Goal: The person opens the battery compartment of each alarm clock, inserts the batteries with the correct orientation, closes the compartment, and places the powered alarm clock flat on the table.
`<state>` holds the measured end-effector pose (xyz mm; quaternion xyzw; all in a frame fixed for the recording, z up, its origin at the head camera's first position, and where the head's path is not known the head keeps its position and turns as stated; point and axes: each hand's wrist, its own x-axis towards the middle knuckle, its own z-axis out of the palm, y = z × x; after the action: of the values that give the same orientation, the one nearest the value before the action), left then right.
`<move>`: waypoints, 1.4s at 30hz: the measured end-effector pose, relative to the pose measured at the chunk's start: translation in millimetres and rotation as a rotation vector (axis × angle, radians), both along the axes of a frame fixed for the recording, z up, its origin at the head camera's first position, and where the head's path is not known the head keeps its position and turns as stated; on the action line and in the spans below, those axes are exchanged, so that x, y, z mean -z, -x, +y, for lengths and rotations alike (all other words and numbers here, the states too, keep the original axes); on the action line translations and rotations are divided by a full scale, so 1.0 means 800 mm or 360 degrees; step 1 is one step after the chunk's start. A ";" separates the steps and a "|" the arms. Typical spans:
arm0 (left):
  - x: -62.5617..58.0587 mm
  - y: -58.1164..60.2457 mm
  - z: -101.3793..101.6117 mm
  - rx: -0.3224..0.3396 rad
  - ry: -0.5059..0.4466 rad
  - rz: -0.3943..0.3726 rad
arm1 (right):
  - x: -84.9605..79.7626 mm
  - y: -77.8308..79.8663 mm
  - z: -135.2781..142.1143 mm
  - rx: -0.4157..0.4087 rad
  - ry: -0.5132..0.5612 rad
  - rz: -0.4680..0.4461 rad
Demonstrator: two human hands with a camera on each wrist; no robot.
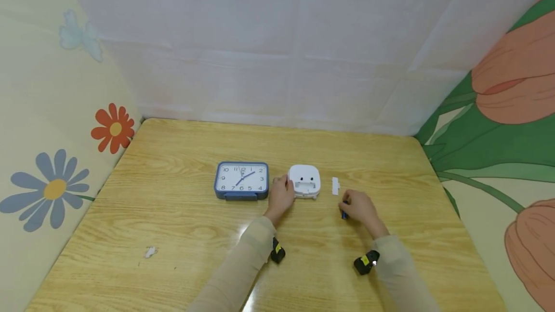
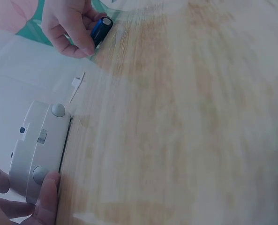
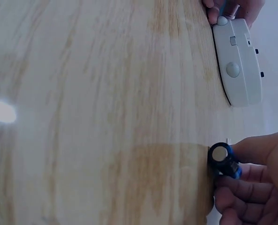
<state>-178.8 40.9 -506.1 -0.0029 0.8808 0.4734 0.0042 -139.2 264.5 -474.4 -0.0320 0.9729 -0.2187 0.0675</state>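
Observation:
A small white alarm clock (image 1: 304, 171) lies face down, its back with two dark knobs and an open battery compartment turned up. At its left edge, my left hand (image 1: 281, 197) grips the casing between thumb and fingers. My right hand (image 1: 361, 207) pinches a blue battery (image 3: 230, 168) close over the table, to the right of the clock; one flat metal end shows in both wrist views. Between the clock and the right hand lies a thin white battery cover (image 1: 335, 186). Two round feet (image 2: 57, 110) stick out from the clock's side.
A blue rectangular clock (image 1: 241, 179) stands left of my left hand, its dial facing up toward me. A small white scrap (image 1: 150, 252) lies at the left on the wooden table (image 1: 195, 254). Floral cloths hang at both sides, and a white cloth (image 1: 260, 61) at the back.

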 end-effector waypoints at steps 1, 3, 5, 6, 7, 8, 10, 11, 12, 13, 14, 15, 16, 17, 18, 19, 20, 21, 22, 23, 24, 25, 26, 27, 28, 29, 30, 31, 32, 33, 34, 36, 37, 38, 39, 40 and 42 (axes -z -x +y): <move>0.000 0.000 0.000 0.0000 -0.0001 0.0002 | 0.001 0.000 -0.001 0.0005 0.0013 0.0010; 0.001 0.000 0.000 0.0001 0.0005 0.0005 | 0.002 0.001 -0.002 0.0014 0.0039 0.0028; 0.001 0.001 0.000 0.0000 0.0001 0.0004 | 0.003 0.002 -0.004 0.0034 0.0080 0.0037; 0.002 0.001 0.000 0.0000 -0.0001 0.0000 | 0.003 0.003 -0.005 0.0043 0.0102 0.0040; 0.002 0.001 0.000 -0.0001 -0.0005 -0.0004 | 0.003 0.004 -0.006 0.0058 0.0122 0.0043; 0.002 0.002 0.000 0.0001 -0.0009 -0.0008 | 0.003 0.005 -0.007 0.0064 0.0141 0.0049; 0.003 0.002 0.000 0.0004 -0.0021 -0.0019 | 0.003 0.007 -0.010 0.0079 0.0178 0.0069; 0.003 0.002 -0.001 0.0006 -0.0024 -0.0023 | 0.003 0.008 -0.011 0.0080 0.0197 0.0085; 0.003 0.002 -0.001 0.0010 -0.0023 -0.0025 | 0.003 0.008 -0.012 0.0083 0.0214 0.0103; 0.002 0.002 -0.001 0.0012 -0.0023 -0.0023 | 0.002 0.009 -0.014 0.0087 0.0231 0.0121; 0.002 0.002 -0.002 0.0013 -0.0021 -0.0021 | 0.001 0.009 -0.016 0.0087 0.0252 0.0138; 0.002 0.001 -0.002 0.0014 -0.0016 -0.0017 | 0.000 0.009 -0.018 0.0089 0.0271 0.0158; 0.002 0.001 -0.002 0.0013 -0.0014 -0.0011 | -0.001 0.009 -0.019 0.0091 0.0293 0.0169; 0.003 0.001 -0.002 0.0013 -0.0012 -0.0007 | -0.002 0.009 -0.021 0.0095 0.0314 0.0179; 0.003 0.001 -0.002 0.0012 -0.0009 -0.0002 | -0.004 0.009 -0.024 0.0102 0.0336 0.0181; 0.003 0.001 -0.002 0.0009 -0.0010 0.0004 | -0.005 0.009 -0.026 0.0108 0.0360 0.0176; 0.004 0.002 -0.001 0.0008 -0.0010 0.0006 | -0.006 0.009 -0.028 0.0116 0.0389 0.0165; 0.004 0.002 -0.001 0.0008 -0.0011 0.0010 | -0.008 0.010 -0.030 0.0127 0.0420 0.0153; 0.005 0.002 -0.001 0.0008 -0.0012 0.0013 | -0.009 0.010 -0.031 0.0138 0.0459 0.0135; 0.005 0.002 -0.001 0.0008 -0.0009 0.0014 | -0.009 0.011 -0.033 0.0151 0.0502 0.0118; 0.005 0.002 -0.001 0.0008 -0.0007 0.0016 | -0.010 0.012 -0.035 0.0166 0.0545 0.0097; 0.005 0.002 -0.001 0.0008 -0.0007 0.0018 | -0.010 0.013 -0.037 0.0180 0.0594 0.0084; 0.005 0.002 -0.001 0.0009 -0.0005 0.0018 | -0.010 0.013 -0.039 0.0198 0.0644 0.0072; 0.005 0.002 -0.001 0.0009 -0.0006 0.0019 | -0.010 0.014 -0.040 0.0210 0.0688 0.0068; 0.005 0.002 -0.001 0.0009 -0.0002 0.0016 | -0.011 0.015 -0.042 0.0227 0.0733 0.0067; 0.005 0.001 -0.001 0.0009 -0.0001 0.0014 | -0.011 0.015 -0.044 0.0240 0.0776 0.0069; 0.004 0.001 -0.001 0.0009 -0.0001 0.0012 | -0.012 0.016 -0.045 0.0252 0.0809 0.0076; 0.004 0.001 -0.001 0.0010 0.0001 0.0009 | -0.012 0.017 -0.047 0.0270 0.0843 0.0084; 0.003 0.000 -0.001 0.0010 0.0002 0.0006 | -0.013 0.017 -0.048 0.0288 0.0867 0.0091; 0.003 0.000 -0.001 0.0010 0.0004 0.0003 | -0.013 0.018 -0.049 0.0300 0.0885 0.0098; 0.003 0.000 -0.001 0.0010 0.0006 0.0001 | -0.013 0.019 -0.051 0.0314 0.0906 0.0102; 0.003 0.001 -0.001 0.0011 0.0006 -0.0002 | -0.013 0.020 -0.054 0.0346 0.0936 0.0109; 0.003 0.001 -0.001 0.0012 0.0003 -0.0005 | -0.013 0.021 -0.056 0.0365 0.0952 0.0112; 0.003 0.001 -0.001 0.0012 0.0000 -0.0006 | -0.012 0.023 -0.057 0.0373 0.0975 0.0119; 0.003 0.001 -0.001 0.0013 -0.0002 -0.0007 | -0.012 0.024 -0.059 0.0387 0.0996 0.0130; 0.003 0.001 -0.001 0.0014 -0.0006 -0.0008 | -0.012 0.025 -0.060 0.0399 0.1021 0.0146; 0.003 0.000 -0.002 0.0019 -0.0009 -0.0007 | -0.010 0.027 -0.063 0.0432 0.1068 0.0179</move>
<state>-178.9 39.6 -508.6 0.0014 0.8794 0.4760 0.0090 -160.7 214.0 -466.1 0.0649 0.8446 -0.5306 -0.0301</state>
